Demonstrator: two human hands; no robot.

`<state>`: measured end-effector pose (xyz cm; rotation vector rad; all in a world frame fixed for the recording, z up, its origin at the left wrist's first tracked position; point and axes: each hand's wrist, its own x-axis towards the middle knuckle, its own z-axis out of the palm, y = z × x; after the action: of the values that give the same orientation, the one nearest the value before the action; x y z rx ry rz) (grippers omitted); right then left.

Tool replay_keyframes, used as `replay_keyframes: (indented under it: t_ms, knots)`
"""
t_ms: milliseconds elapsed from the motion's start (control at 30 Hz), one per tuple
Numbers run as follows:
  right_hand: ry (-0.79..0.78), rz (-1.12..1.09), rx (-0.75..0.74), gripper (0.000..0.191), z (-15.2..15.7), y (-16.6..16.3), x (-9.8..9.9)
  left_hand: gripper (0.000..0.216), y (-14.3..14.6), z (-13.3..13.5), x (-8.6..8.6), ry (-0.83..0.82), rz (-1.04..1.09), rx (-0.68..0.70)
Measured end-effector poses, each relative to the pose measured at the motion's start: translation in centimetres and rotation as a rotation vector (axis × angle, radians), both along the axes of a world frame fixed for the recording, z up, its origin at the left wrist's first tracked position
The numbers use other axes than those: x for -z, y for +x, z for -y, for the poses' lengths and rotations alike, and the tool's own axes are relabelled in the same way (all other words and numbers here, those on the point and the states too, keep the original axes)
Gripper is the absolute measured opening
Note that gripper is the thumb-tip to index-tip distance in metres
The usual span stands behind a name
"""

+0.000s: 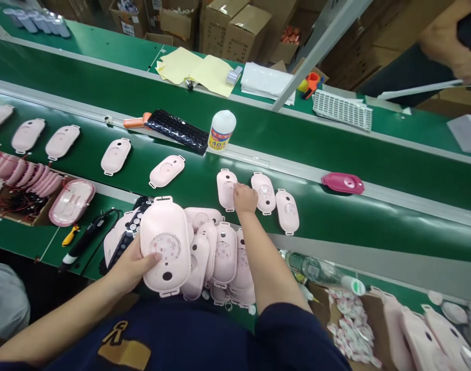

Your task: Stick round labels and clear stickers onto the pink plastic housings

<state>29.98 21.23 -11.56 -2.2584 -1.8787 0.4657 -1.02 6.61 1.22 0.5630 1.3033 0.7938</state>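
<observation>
My left hand (140,263) grips a pale pink plastic casing (165,219) by its left edge, thumb on the round printed disc in its face. On the green belt, my right hand (245,200) is curled closed against the right side of another pink casing (223,188); whatever its fingers hold is hidden. Two more casings with round discs, a nearer one (263,191) and a farther one (287,211), lie just right of that hand. Below, between my arms, a pile of pink casings (224,252) overlaps, partly covered by the held one.
Several pink casings (116,155) lie along the belt's left. A white-capped bottle (222,130) and black bubble wrap (177,131) sit beyond; a dark pink casing (342,183) lies right. A black electric screwdriver (84,239) is left, a clear bottle (320,270) right. Another person's hand (452,44) shows top right.
</observation>
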Motion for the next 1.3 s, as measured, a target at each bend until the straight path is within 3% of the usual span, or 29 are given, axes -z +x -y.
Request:
replay_keyframes:
  t_ms: [67,167,333,433,567,633,767,867,967,1033,1100,1200,1300]
  knots:
    - [-0.064,0.037,-0.052,0.041,-0.4,-0.6,1.3,0.103,-1.0,0.3,0.0,-0.024,-0.031,-0.025]
    - [-0.143,0.099,-0.109,0.049,1.4,-0.7,2.0,0.107,-2.3,0.3,0.3,-0.064,-0.074,-0.082]
    - [-0.242,0.173,-0.108,0.061,2.4,-0.3,0.5,0.104,-2.9,0.1,1.0,-0.037,-0.119,-0.189]
    - [-0.121,0.172,-0.238,0.071,0.3,-3.6,-0.2,0.099,-2.6,0.6,1.2,0.003,-0.069,-0.196]
    - [0.006,0.053,-0.730,0.067,-4.4,-12.4,0.4,0.087,-2.0,1.9,1.0,0.077,0.013,-0.186]
    - [-0.002,0.014,-0.855,0.063,-6.9,-16.5,1.0,0.083,-1.9,2.6,0.7,0.095,0.038,-0.175]
    - [0.011,-0.057,-0.904,0.049,-10.6,-20.1,0.7,0.083,-2.5,3.9,0.2,0.125,0.028,-0.205]
    - [0.031,-0.115,-0.808,0.049,-10.3,-17.6,-1.4,0.085,-3.8,4.7,0.2,0.117,-0.017,-0.279]
    - [0.062,-0.239,-0.706,0.054,-5.7,-10.4,-4.2,0.087,-4.7,5.0,0.0,0.067,-0.044,-0.329]
    - [0.188,-0.512,-0.755,0.047,-0.1,-4.4,-5.8,0.091,-4.7,4.8,-0.2,0.035,-0.057,-0.368]
    - [0.250,-0.570,-0.809,0.030,6.8,0.7,-6.7,0.097,-4.0,4.3,-0.4,0.023,-0.071,-0.395]
    - [0.301,-0.446,-0.754,0.026,17.0,4.3,-5.9,0.101,-2.1,3.6,-0.7,0.029,-0.069,-0.340]
    - [0.352,-0.288,-0.659,0.036,23.8,3.7,-3.2,0.099,0.5,3.3,-1.1,0.042,-0.041,-0.197]
